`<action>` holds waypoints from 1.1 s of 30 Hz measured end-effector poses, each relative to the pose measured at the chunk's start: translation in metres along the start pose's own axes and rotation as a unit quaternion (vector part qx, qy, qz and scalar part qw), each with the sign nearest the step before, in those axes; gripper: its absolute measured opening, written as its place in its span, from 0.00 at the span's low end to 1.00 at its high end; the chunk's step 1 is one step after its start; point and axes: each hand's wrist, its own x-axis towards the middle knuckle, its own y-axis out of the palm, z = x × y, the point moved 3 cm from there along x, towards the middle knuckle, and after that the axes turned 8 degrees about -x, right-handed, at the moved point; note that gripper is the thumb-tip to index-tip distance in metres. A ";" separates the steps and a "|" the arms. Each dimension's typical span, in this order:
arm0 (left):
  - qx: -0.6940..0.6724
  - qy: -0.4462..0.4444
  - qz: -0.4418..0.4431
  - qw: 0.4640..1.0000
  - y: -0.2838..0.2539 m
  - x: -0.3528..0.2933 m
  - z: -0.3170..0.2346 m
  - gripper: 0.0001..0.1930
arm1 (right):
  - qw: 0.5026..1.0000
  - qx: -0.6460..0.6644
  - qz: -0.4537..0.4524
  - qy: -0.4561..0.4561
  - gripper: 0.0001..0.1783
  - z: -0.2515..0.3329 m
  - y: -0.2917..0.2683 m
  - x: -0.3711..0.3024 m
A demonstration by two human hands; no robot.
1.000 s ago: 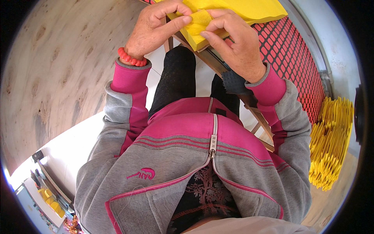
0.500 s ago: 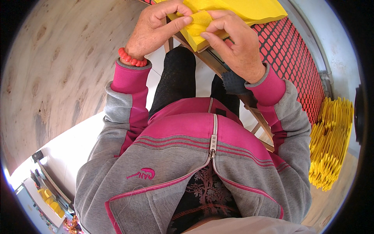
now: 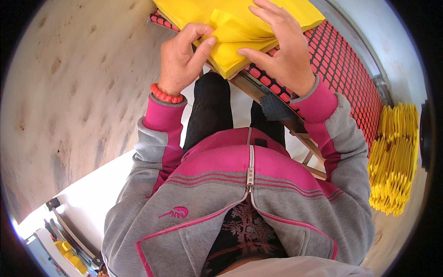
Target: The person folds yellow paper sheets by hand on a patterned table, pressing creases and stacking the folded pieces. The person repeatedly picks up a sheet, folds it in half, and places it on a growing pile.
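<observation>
A stack of yellow fabric sheets (image 3: 184, 10) lies in front of me at the top of the view. Its top layer rises in a loose, creased fold (image 3: 230, 33) between my hands. My left hand (image 3: 184, 57), with a red bead bracelet (image 3: 166, 94) at the wrist, pinches the left edge of that fold between thumb and forefinger. Over the right side of the fabric, my right hand (image 3: 284, 48) is spread, thumb well apart from the fingers, holding nothing.
The fabric rests on a red-and-black patterned surface (image 3: 330, 55) with a wooden edge. A bundle of folded yellow pieces (image 3: 394, 157) stands at the far right. On the left is a large wooden board (image 3: 69, 101). A dark cloth (image 3: 275, 107) hangs by the wooden edge.
My right hand has let go of the fabric and opened. The pinched fold has spread into a larger raised crease. My left hand sits slightly lower in view.
</observation>
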 end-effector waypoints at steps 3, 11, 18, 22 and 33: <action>0.029 0.025 -0.029 0.999 0.004 0.000 -0.006 0.27 | 0.998 -0.018 0.049 0.028 0.37 -0.007 0.005 -0.004; 0.012 0.017 0.041 0.999 0.003 0.001 -0.006 0.27 | 0.998 -0.019 0.030 -0.052 0.12 -0.022 0.015 -0.006; 0.146 0.076 0.088 0.982 0.007 0.014 -0.005 0.22 | 0.998 -0.029 -0.003 -0.049 0.11 -0.024 0.025 -0.016; 0.169 0.094 0.103 0.976 0.012 0.026 -0.008 0.22 | 0.998 -0.059 -0.009 -0.031 0.10 -0.027 0.023 -0.014; -0.067 -0.112 0.041 0.991 -0.002 0.060 0.015 0.11 | 0.859 0.359 0.148 0.335 0.19 -0.010 -0.011 -0.013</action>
